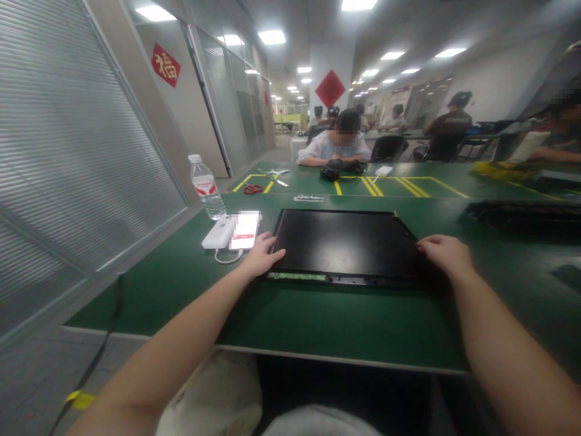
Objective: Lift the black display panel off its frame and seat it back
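A flat black display panel [340, 242] lies on the green table in front of me, its dark screen facing up. Along its near edge a strip of green circuit board [297, 277] is exposed. My left hand [263, 257] holds the panel's left edge, with the thumb over the frame and the fingers along the side. At the right edge, the fingers of my right hand [445, 254] are pinched together on the frame; what lies under the fingertips is hidden.
Left of the panel are a lit phone [245, 230], a white power bank [216, 233] with a cable, and a water bottle [206, 188]. Red-handled scissors [253, 189] lie farther back. A dark object [512, 218] sits at right. A person [338, 142] sits opposite.
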The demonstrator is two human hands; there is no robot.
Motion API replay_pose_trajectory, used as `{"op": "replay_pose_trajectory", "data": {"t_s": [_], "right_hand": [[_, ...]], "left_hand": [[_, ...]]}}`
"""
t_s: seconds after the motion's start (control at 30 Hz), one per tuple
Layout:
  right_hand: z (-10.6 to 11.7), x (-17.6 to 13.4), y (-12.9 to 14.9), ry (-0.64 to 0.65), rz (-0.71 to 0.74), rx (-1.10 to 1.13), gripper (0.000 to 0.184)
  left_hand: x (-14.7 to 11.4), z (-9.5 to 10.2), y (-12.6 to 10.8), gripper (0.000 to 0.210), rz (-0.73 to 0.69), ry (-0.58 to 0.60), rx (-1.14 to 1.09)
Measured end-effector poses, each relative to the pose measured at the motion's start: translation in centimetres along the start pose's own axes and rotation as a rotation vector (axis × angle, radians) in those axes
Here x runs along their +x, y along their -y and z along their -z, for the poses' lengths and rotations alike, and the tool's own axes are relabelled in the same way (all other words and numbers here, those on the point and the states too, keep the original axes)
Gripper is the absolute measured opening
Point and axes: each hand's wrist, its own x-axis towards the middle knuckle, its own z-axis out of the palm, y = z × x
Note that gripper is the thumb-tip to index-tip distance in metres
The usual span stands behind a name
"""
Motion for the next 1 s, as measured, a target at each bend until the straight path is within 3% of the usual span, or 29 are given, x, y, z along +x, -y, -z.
{"op": "replay_pose_trajectory", "data": {"t_s": [0.33,1.0], "right_hand": [[0.5,-0.34,0.53,0.032,-0.012,-0.012,0.02],[0.59,-0.61,0.77,0.021,-0.004,-0.054,0.021]], "left_hand": [[0.14,0.17,-0.38,0.075,0.058,0.011,-0.179],[0.51,-0.26,-0.85,0.059,-0.001,-0.035,0.081]]}}
